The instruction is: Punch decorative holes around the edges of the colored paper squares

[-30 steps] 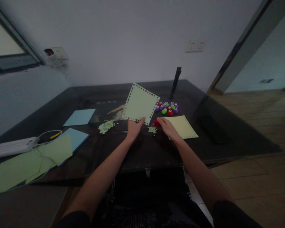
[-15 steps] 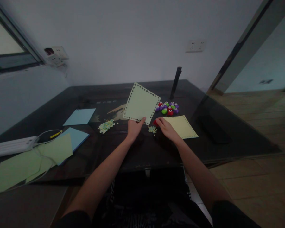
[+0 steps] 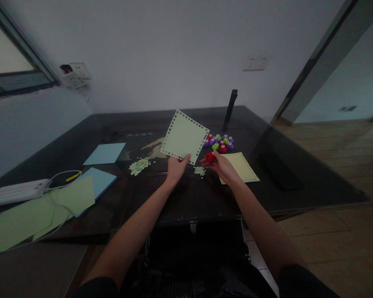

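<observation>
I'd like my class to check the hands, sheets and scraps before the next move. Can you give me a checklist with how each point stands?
1. Left hand grips the held sheet: ok.
2. Right hand holds the red tool: ok, between thumb and fingers.
3. Red tool apart from the held sheet: ok, a gap shows.
4. Held sheet's lower edge fully visible: not ok, the left hand covers part.
5. Table free of scraps: not ok, a small pile and a larger pile lie there.
6. Right hand off the yellow sheet: cannot tell, they overlap in view.
</observation>
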`<state>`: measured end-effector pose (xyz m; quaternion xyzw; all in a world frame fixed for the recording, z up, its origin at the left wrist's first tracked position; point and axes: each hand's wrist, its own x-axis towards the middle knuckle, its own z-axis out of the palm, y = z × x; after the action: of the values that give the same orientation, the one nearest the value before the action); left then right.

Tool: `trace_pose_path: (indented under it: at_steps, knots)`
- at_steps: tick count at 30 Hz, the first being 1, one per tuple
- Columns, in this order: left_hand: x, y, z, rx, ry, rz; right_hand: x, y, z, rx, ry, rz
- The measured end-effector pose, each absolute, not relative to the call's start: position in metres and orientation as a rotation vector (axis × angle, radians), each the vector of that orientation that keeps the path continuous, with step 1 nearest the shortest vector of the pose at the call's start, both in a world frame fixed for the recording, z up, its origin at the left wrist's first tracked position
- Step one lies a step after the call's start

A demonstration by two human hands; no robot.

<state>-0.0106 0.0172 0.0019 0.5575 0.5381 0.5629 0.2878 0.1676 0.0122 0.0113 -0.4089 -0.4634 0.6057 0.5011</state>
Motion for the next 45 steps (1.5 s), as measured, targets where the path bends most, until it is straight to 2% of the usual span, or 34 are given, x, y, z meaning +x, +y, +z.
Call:
trace_pose_path:
  at_steps: [14,20,23,26,29,31,40,43,45]
  knots:
    - [-0.013,0.024,-0.011,1.426,1.363,1.423,0.17,0.006,0.022,-0.862,-1.079,1.315]
    - [-0.011,0.023,-0.013,1.444,1.388,1.381,0.212,0.034,0.036,-0.915,-1.037,0.999]
    - [-0.01,0.022,-0.014,1.518,1.415,1.338,0.248,0.068,0.034,-1.098,-1.078,0.781]
    - [-0.008,0.022,-0.013,1.538,1.409,1.283,0.28,0.102,0.019,-1.5,-1.221,0.56]
    - [-0.006,0.021,-0.011,1.469,1.265,1.286,0.296,0.123,0.0,-1.916,-1.521,0.237]
    - [-0.005,0.021,-0.01,1.428,1.15,1.321,0.299,0.128,-0.01,-1.988,-1.598,0.165]
    - [-0.006,0.021,-0.011,1.426,1.045,1.303,0.293,0.125,-0.017,-2.026,-1.649,0.035]
    - [-0.006,0.021,-0.011,1.447,1.048,1.289,0.287,0.115,-0.001,-1.853,-1.624,0.023]
    - [-0.006,0.02,-0.01,1.469,1.055,1.275,0.277,0.105,0.011,-1.64,-1.655,0.211]
